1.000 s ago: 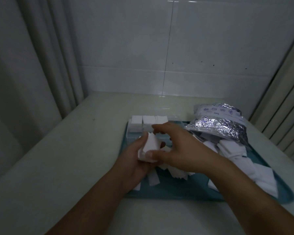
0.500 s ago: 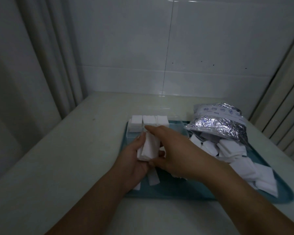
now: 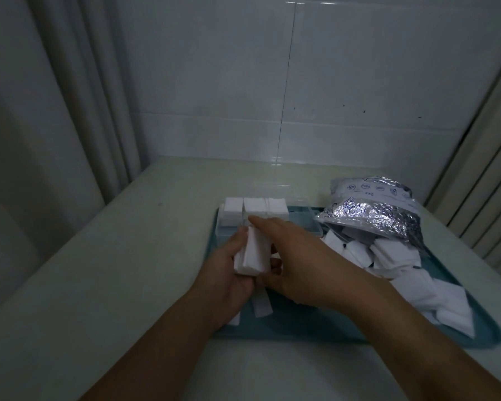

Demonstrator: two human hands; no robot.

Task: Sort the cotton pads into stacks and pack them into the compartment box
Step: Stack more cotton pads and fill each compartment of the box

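My left hand (image 3: 229,273) gripped a stack of cotton pads (image 3: 253,253) from the left side, with the fingers curled under it and the thumb along its edge. My right hand (image 3: 298,264) lay against the other side of the same stack; its fingers were nearly straight and together, the index finger reached over the far end of the stack, and the thumb pressed near the lower corner. The stack was held above the teal tray (image 3: 301,325), just in front of the clear compartment box (image 3: 298,219). Three compartments at the far left of the box already had white pads (image 3: 255,206) in them. More loose pads (image 3: 411,273) lay in a heap on the right part of the tray, below a silver foil bag (image 3: 373,211). The tray stood on the pale worktop (image 3: 128,270).
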